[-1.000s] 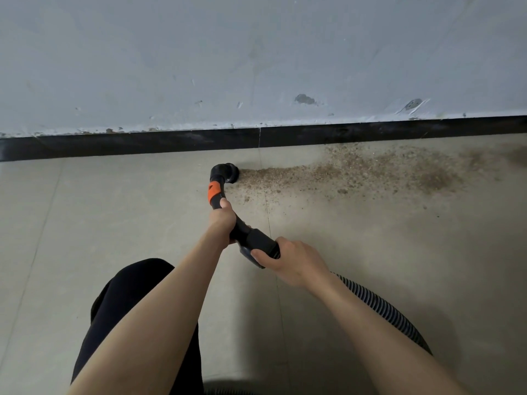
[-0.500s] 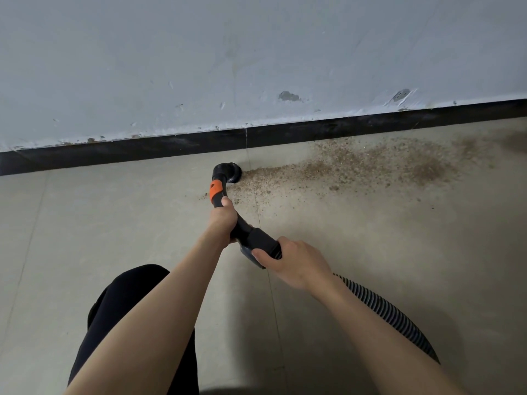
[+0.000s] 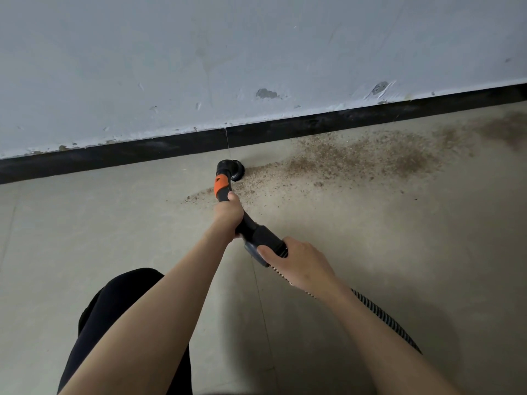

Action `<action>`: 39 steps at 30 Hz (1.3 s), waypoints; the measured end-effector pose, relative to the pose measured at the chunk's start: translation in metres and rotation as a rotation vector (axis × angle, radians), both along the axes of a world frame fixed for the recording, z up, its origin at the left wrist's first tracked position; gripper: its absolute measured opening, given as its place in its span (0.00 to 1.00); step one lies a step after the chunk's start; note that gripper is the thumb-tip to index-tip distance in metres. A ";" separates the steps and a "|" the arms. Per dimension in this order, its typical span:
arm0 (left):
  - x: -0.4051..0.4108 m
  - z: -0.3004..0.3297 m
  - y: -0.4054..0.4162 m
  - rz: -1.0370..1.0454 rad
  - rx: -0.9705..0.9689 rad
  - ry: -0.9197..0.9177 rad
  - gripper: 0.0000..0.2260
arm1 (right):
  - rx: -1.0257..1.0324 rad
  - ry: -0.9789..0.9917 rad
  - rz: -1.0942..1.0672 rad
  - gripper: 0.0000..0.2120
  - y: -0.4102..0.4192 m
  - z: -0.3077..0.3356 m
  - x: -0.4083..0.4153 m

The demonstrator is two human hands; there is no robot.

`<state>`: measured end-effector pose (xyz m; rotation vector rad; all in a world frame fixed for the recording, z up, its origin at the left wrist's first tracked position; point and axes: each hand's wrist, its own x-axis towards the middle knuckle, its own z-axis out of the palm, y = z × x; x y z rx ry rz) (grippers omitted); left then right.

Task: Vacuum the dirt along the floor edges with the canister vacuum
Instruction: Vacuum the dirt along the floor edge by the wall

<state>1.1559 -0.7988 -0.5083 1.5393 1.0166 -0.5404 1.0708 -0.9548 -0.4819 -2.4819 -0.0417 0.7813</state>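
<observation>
Where the pale wall [image 3: 256, 47] meets the floor [image 3: 85, 238], a black baseboard [image 3: 142, 152] runs across the view, rising slightly toward the right; it serves here as the landmark. Below the baseboard's left stretch the floor is grey tile with thin seams. At the bottom left, well below the baseboard, a knee in black cloth [image 3: 114, 315] shows, with a bare forearm crossing over it.

That forearm leads up to the left hand [image 3: 228, 213], whose fingers are curled tight round the black wand [image 3: 251, 226] of the vacuum, just behind an orange collar [image 3: 221, 185]. Beyond the collar the wand bends into a round black nozzle [image 3: 231, 168], which sits on the floor just below the middle of the baseboard, close to it but whether touching cannot be told. A small smear of dirt lies beside the wand, left of the collar.

The right hand [image 3: 296, 263], lower and farther from the baseboard, grips the thick rear end of the wand, thumb along its near side and fingers wrapped over the top. From under this hand a ribbed black hose [image 3: 382, 317] runs down to the right, partly hidden by the forearm.

To the right of the nozzle, a wide band of brown dirt [image 3: 356, 161] starts at the nozzle's edge and spreads along the floor below the baseboard's right stretch, thickest in a patch near the right and fading into a darker smudge at the far right edge.
</observation>
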 end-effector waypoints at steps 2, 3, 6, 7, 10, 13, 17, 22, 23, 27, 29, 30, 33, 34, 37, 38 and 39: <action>0.000 -0.002 -0.008 -0.039 0.023 0.007 0.23 | 0.008 0.005 -0.028 0.24 -0.006 -0.004 -0.005; 0.000 -0.003 -0.013 -0.054 0.025 0.009 0.24 | 0.006 -0.002 -0.037 0.23 -0.009 -0.005 -0.008; 0.003 -0.005 -0.028 -0.098 0.026 0.004 0.24 | 0.001 -0.014 -0.067 0.23 -0.020 -0.008 -0.010; 0.005 -0.004 -0.034 -0.108 0.027 0.001 0.25 | 0.003 -0.011 -0.078 0.24 -0.025 -0.009 -0.009; 0.012 -0.003 -0.049 -0.136 0.041 -0.006 0.26 | 0.012 -0.009 -0.117 0.24 -0.037 -0.009 -0.005; 0.021 -0.004 -0.060 -0.159 0.045 -0.018 0.26 | 0.006 -0.013 -0.143 0.23 -0.045 -0.012 0.001; 0.030 -0.005 -0.073 -0.197 0.062 -0.041 0.25 | -0.005 -0.025 -0.176 0.22 -0.053 -0.016 0.006; 0.040 -0.009 -0.088 -0.177 0.046 -0.069 0.21 | -0.015 -0.028 -0.209 0.23 -0.063 -0.017 0.013; 0.042 -0.010 -0.090 -0.172 0.039 -0.070 0.21 | -0.016 -0.026 -0.216 0.23 -0.065 -0.017 0.014; 0.048 -0.014 -0.097 -0.157 0.011 -0.072 0.21 | -0.031 -0.042 -0.236 0.22 -0.071 -0.017 0.019; 0.050 -0.017 -0.099 -0.165 -0.010 -0.075 0.21 | -0.042 -0.050 -0.243 0.22 -0.072 -0.017 0.020; 0.051 -0.018 -0.100 -0.167 -0.016 -0.076 0.21 | -0.044 -0.052 -0.246 0.22 -0.072 -0.017 0.020; 0.049 -0.021 -0.099 -0.168 -0.029 -0.082 0.21 | -0.039 -0.043 -0.239 0.22 -0.072 -0.017 0.020; 0.048 -0.021 -0.098 -0.159 -0.039 -0.085 0.20 | -0.039 -0.037 -0.227 0.22 -0.070 -0.017 0.018; 0.041 -0.019 -0.087 -0.133 -0.050 -0.088 0.20 | -0.032 -0.029 -0.198 0.22 -0.059 -0.017 0.013; 0.039 -0.018 -0.081 -0.127 -0.044 -0.086 0.20 | -0.025 -0.027 -0.190 0.22 -0.054 -0.017 0.012; 0.036 -0.018 -0.073 -0.120 -0.041 -0.083 0.20 | -0.018 -0.025 -0.178 0.21 -0.049 -0.017 0.012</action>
